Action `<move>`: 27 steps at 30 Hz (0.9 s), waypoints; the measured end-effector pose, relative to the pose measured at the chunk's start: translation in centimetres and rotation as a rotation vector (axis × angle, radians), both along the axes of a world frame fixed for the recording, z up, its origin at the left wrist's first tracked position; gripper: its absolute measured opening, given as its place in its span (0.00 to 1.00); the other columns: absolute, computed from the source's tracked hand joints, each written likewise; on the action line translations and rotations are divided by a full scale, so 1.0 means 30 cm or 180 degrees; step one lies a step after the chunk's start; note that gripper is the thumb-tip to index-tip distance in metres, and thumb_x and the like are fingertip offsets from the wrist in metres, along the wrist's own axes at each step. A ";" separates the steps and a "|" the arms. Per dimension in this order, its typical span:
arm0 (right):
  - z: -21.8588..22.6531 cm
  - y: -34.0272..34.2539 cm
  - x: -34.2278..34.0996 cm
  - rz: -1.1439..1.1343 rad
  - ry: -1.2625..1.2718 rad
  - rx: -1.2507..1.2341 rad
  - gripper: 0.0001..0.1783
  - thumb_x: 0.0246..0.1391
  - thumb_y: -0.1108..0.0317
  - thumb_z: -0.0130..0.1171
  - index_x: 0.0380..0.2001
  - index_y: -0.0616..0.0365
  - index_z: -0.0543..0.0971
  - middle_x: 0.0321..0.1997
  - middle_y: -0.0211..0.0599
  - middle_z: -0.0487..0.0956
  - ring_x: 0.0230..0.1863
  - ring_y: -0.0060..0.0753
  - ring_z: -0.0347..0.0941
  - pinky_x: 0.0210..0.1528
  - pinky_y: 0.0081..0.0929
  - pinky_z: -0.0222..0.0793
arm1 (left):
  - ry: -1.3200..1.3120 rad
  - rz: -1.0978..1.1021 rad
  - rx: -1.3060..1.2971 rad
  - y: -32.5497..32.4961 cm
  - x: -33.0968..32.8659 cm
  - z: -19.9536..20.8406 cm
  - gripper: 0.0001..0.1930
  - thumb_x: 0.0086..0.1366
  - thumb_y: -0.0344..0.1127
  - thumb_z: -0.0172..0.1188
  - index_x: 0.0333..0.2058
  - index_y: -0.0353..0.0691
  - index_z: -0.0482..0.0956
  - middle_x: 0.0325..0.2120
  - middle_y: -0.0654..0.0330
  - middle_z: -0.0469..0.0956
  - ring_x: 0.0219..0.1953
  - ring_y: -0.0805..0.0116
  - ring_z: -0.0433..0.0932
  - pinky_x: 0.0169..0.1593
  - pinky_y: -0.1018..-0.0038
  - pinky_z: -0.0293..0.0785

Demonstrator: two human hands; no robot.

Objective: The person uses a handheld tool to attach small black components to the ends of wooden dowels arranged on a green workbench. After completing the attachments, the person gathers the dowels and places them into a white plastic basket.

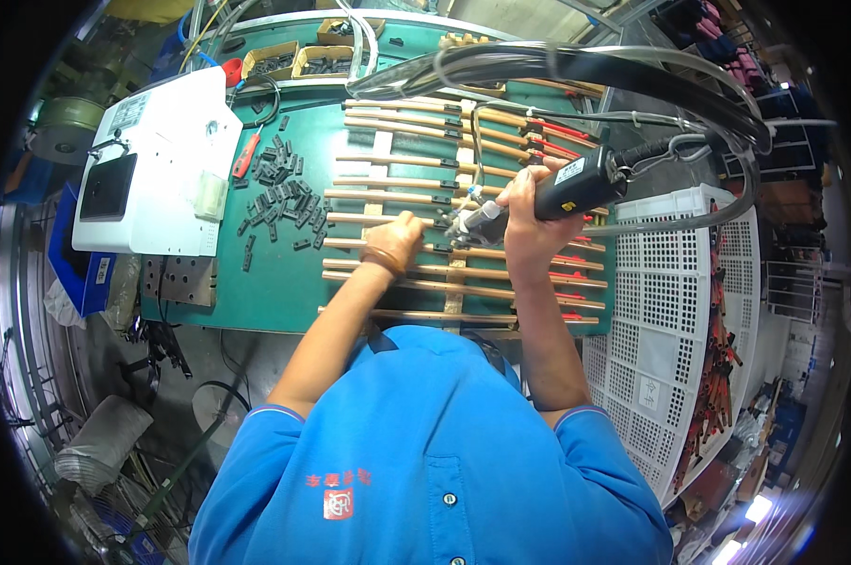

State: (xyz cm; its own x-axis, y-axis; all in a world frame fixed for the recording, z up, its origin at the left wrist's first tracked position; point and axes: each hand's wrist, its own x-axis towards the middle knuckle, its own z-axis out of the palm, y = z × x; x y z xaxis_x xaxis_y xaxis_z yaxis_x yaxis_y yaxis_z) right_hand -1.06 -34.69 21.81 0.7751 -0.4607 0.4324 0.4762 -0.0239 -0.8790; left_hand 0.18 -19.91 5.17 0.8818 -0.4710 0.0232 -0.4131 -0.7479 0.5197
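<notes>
My right hand (531, 226) is wrapped round a black handheld power screwdriver (576, 184) with a cable and hose at its back end. Its tip (458, 234) points left, down at a copper-coloured rod near a small black piece. Just left of that tip, my left hand (399, 239) is closed over one of the rods (348, 218); its fingertips are partly hidden. Several such rods lie side by side across pale wooden strips (376, 169), many with a small black piece (441, 199) on them and red parts (571, 259) at their right ends.
A pile of small black pieces (289, 198) lies on the green table (293, 282), by a red-handled screwdriver (246, 156). A white machine (152, 169) stands at left, cardboard boxes (322, 61) at the back. White perforated crates (665, 282) stand at right; thick black hoses (538, 64) arch overhead.
</notes>
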 end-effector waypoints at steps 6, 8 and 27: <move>0.016 0.000 -0.006 -0.0014 0.0039 0.0077 0.21 0.50 0.86 0.53 0.47 0.63 0.64 0.29 0.29 0.72 0.24 0.14 0.69 0.28 0.14 0.69 | 0.1644 0.0876 -0.2752 0.009 0.014 -0.074 0.07 0.56 0.34 0.58 0.33 0.39 0.76 0.25 0.63 0.78 0.27 0.75 0.75 0.30 0.77 0.70; 0.007 0.004 -0.005 -0.0040 0.0036 0.0138 0.21 0.50 0.86 0.53 0.47 0.63 0.64 0.29 0.29 0.72 0.24 0.14 0.69 0.28 0.14 0.70 | 0.2432 0.0806 -0.3846 -0.028 0.017 -0.077 0.07 0.57 0.35 0.57 0.33 0.39 0.75 0.24 0.64 0.77 0.23 0.79 0.72 0.24 0.81 0.66; -0.090 -0.006 0.007 -0.0171 0.0118 -0.0262 0.23 0.46 0.88 0.55 0.46 0.63 0.65 0.33 0.30 0.71 0.30 0.13 0.68 0.32 0.13 0.69 | 0.0703 -0.0038 -0.0442 -0.093 -0.039 0.019 0.10 0.52 0.42 0.65 0.32 0.47 0.80 0.29 0.56 0.75 0.34 0.53 0.76 0.37 0.61 0.73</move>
State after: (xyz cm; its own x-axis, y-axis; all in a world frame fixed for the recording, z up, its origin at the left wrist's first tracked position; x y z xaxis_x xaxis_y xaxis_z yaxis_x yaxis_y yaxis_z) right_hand -0.85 -34.86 19.11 0.7663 -0.4663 0.4420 0.4395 -0.1213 -0.8900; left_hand -0.98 -22.70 5.75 0.8671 -0.4871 -0.1041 -0.2866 -0.6588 0.6956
